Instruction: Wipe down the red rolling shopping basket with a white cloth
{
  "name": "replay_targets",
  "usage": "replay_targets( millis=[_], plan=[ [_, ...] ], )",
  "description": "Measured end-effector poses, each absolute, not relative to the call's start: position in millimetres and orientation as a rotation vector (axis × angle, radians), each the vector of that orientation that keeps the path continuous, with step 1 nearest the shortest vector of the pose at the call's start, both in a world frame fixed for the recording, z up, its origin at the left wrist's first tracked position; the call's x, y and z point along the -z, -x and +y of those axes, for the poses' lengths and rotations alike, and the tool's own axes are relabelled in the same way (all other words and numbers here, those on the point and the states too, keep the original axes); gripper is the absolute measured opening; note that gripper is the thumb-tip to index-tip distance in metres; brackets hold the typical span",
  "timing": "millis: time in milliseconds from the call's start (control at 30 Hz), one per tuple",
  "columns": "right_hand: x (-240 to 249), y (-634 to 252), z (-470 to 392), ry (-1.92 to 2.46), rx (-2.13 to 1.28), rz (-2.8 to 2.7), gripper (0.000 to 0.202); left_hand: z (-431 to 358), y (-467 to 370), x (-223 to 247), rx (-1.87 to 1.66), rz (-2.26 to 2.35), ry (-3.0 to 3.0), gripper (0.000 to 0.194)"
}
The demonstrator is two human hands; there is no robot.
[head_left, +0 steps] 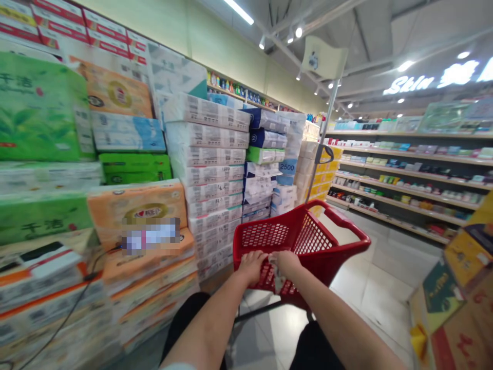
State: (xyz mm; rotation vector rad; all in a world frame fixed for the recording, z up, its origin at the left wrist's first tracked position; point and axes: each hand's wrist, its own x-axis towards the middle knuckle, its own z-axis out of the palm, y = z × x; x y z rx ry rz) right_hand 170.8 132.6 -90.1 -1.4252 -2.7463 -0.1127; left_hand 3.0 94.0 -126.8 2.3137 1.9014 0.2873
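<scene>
A red plastic shopping cart point(265, 237) stands in front of me, with its handle at the far right. My left hand point(252, 266) rests on the near rim of the cart, its fingers spread over the edge. Beside it, my right hand point(286, 263) is closed round a crumpled whitish cloth point(278, 281), which hangs down over the cart's near side. The two hands are close together at the rim. Parts of the right fingers are hidden behind the back of that hand.
Tall stacks of packaged tissue point(215, 154) rise at the left, close to the cart. A metal pole with a sign point(325, 59) stands behind it. Stocked shelves point(404, 180) line the right back, and cardboard boxes point(468, 308) are at the near right. Tiled floor shows below.
</scene>
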Motion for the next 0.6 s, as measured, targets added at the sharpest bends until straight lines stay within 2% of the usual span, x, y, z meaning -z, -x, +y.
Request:
replay_targets(
  millis=[100, 233, 433, 533, 600],
  plan=[
    [92, -169, 130, 1.464, 0.112, -2.704, 0.018, 93, -4, 130, -0.284, 1.896, -2.331, 0.078],
    [105, -170, 110, 1.473, 0.235, -2.538, 0.038, 93, -5, 133, -0.321, 1.923, -2.313, 0.069],
    [76, -174, 131, 1.486, 0.006, -2.715, 0.017, 96, -6, 130, -0.258, 1.921, -2.314, 0.065],
    [76, -174, 128, 1.491, 0.0, -2.71, 0.017, 95, -7, 134, -0.283, 1.939, -2.325, 0.063],
    [82, -173, 118, 1.509, 0.082, -2.647, 0.026, 95, -8, 137, -0.312, 1.948, -2.333, 0.063]
  ],
)
